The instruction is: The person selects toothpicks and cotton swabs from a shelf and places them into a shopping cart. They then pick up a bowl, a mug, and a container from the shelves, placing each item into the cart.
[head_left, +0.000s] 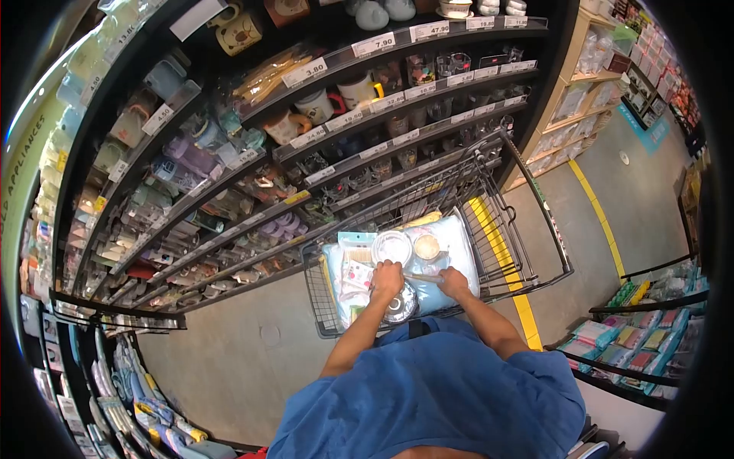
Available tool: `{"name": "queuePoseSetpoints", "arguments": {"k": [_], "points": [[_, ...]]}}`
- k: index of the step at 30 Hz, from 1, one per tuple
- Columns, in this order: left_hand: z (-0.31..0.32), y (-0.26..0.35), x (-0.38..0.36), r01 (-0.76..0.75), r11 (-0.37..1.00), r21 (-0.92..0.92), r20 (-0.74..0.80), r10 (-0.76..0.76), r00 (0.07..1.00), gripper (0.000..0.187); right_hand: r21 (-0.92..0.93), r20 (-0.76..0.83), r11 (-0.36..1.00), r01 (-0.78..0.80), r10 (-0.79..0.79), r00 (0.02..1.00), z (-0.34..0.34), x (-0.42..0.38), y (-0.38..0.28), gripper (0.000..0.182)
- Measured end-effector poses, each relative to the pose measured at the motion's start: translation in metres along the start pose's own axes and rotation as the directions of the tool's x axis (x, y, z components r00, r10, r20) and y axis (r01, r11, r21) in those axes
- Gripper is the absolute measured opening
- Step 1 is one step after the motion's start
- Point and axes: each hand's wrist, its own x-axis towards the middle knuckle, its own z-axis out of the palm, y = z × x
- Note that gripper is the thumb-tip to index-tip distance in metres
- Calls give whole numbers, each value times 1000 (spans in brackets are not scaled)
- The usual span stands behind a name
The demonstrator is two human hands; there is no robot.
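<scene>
Both my hands are over a black wire shopping cart filled with goods. My left hand is closed, fingers curled down between a white round container and a shiny round metal item; what it grips is hidden. My right hand is closed near the end of a thin greyish strip, and I cannot make out what is in its fingers. A small beige-topped round tub lies just beyond. Under these is a light blue, plastic-wrapped soft pack. A pack of cotton swabs lies at the left.
Tall shelves with mugs, glasses and price tags rise ahead and left. A wooden shelf unit stands ahead right. Packaged goods fill a low rack at the right; folded textiles lie lower left. Yellow lines mark the floor.
</scene>
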Motion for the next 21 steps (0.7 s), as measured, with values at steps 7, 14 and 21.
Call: {"name": "queuePoseSetpoints", "arguments": {"k": [7, 14, 21], "points": [[-41, -3, -11, -305, 945, -120, -236, 271, 933, 5, 27, -114, 978, 205, -200, 973, -35, -22, -13, 30], [-205, -24, -26, -468, 861, 200, -336, 509, 792, 9, -56, -284, 807, 587, -577, 766, -177, -23, -97, 30], [-394, -26, -13, -400, 765, 504, -587, 643, 491, 21, -334, -537, 502, 798, -797, 277, -353, 24, -231, 25]]}}
